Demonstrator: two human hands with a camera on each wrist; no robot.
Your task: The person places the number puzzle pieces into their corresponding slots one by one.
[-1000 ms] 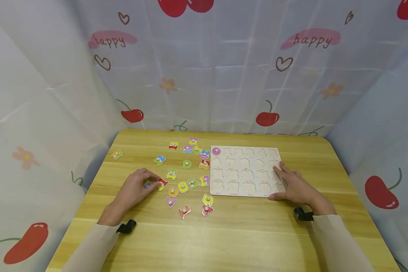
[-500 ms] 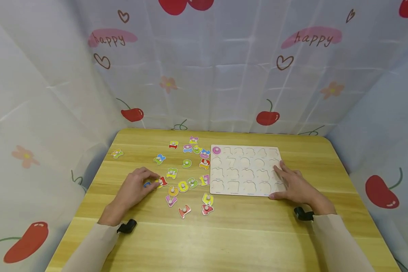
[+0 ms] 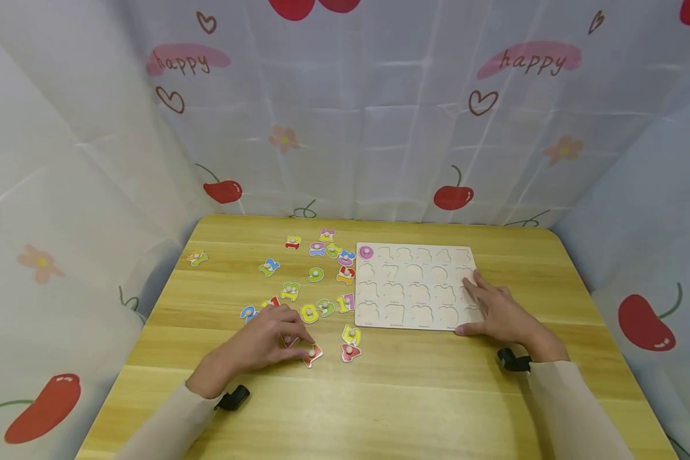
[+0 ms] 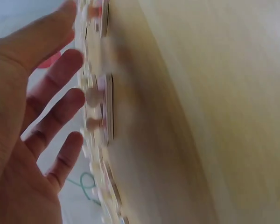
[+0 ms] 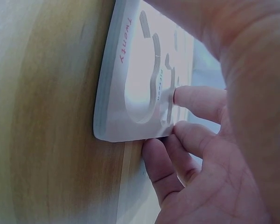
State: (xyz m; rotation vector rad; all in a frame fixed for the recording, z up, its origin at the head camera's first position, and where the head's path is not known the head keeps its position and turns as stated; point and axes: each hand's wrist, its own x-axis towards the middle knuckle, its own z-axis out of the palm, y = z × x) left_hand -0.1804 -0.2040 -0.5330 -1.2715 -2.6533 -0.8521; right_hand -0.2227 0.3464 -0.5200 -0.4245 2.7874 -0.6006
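Observation:
My left hand (image 3: 264,338) reaches over a red number puzzle piece (image 3: 316,355) with a round knob. Its thumb and index finger lie close around the knob in the head view; contact is unclear. In the left wrist view the other fingers (image 4: 67,100) are spread beside knobbed pieces. A pale wooden number board (image 3: 405,331) lies flat on the table, one pink round piece (image 3: 366,252) in its far left corner. My right hand (image 3: 503,316) rests at the board's right edge, thumb by the near corner. In the right wrist view fingertips touch the board's (image 5: 113,116) surface and edge.
Several number pieces lie scattered left of the board, among them a yellow 8 (image 3: 309,313), a yellow 5 (image 3: 351,335), a red 4 (image 3: 350,352) and a blue 12 (image 3: 269,267). One piece (image 3: 197,257) lies apart at the table's (image 3: 379,409) far left. Printed curtains (image 3: 379,140) surround it.
My left hand has left the red-and-yellow 11 and moved right and nearer to the red piece by the front. The blue piece under it shows again. My right hand and the board stay put.

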